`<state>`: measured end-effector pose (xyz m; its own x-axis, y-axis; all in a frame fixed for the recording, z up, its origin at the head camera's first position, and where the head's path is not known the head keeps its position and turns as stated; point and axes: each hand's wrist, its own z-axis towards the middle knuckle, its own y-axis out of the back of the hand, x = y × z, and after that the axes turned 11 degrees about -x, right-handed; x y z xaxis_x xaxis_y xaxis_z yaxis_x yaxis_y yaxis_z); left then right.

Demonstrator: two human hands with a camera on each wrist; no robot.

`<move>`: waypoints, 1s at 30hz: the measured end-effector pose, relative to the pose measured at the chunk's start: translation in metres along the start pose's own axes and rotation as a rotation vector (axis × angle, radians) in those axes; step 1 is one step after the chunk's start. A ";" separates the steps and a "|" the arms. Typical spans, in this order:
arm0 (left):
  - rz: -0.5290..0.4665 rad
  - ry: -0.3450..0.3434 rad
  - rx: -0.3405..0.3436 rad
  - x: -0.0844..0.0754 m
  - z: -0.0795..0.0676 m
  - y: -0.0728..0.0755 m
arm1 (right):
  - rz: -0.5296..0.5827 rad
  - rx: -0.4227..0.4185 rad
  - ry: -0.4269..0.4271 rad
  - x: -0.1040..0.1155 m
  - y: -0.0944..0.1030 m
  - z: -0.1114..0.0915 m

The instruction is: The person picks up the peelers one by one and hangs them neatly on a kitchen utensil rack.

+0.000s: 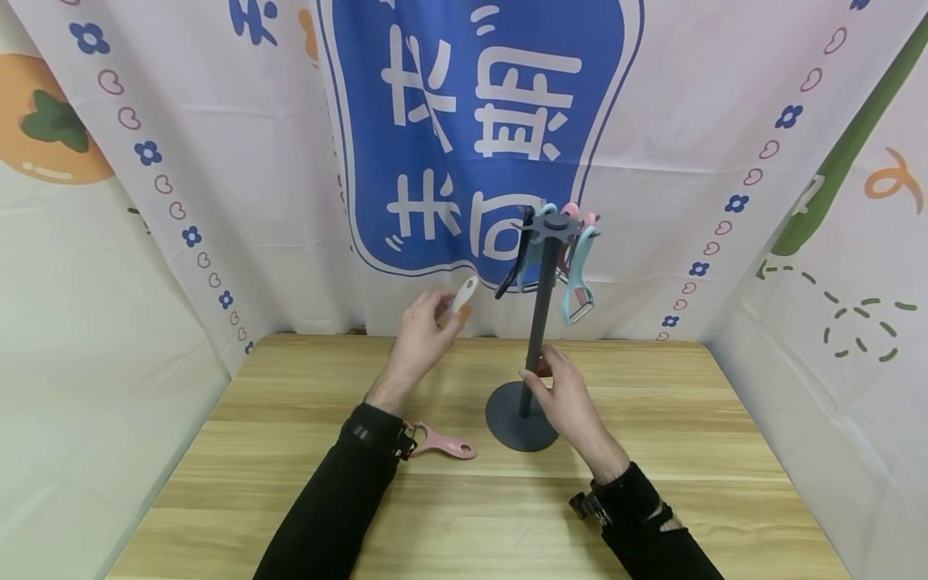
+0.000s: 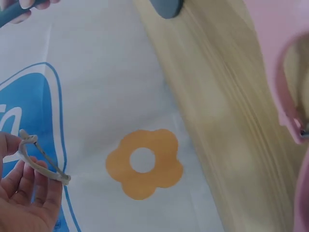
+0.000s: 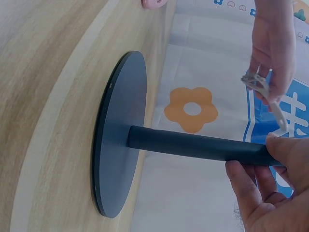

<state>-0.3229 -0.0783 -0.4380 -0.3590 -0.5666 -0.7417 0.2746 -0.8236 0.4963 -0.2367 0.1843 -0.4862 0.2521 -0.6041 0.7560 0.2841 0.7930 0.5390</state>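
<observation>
A white peeler (image 1: 466, 295) is pinched by my left hand (image 1: 426, 329), raised above the table's back edge, its handle tip pointing up toward the stand. In the left wrist view the peeler's head (image 2: 43, 162) and metal blade show between thumb and fingers. My right hand (image 1: 569, 399) grips the dark post (image 3: 193, 145) of an upright stand with a round base (image 1: 524, 431). From the stand's top holder (image 1: 555, 225) hang several peelers, among them a light blue peeler (image 1: 577, 274) and a black peeler (image 1: 516, 256).
A pink peeler (image 1: 445, 444) lies on the wooden table (image 1: 290, 467), close by my left wrist. Behind the table hangs a white printed cloth (image 1: 275, 201) with a blue sign. More printed cloth (image 1: 855, 387) closes off the right side.
</observation>
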 end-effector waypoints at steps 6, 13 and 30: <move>-0.073 0.004 -0.040 -0.008 -0.002 0.002 | -0.004 -0.001 -0.009 0.000 0.000 0.001; -0.162 0.006 -0.068 -0.013 -0.003 0.005 | -0.006 -0.006 -0.003 0.001 0.000 0.001; -0.263 -0.024 -0.108 -0.032 -0.009 0.015 | 0.029 0.038 -0.016 -0.002 0.004 0.004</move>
<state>-0.2989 -0.0724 -0.4106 -0.4513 -0.3357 -0.8269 0.2625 -0.9355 0.2365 -0.2394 0.1887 -0.4839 0.2448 -0.5798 0.7771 0.2415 0.8127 0.5303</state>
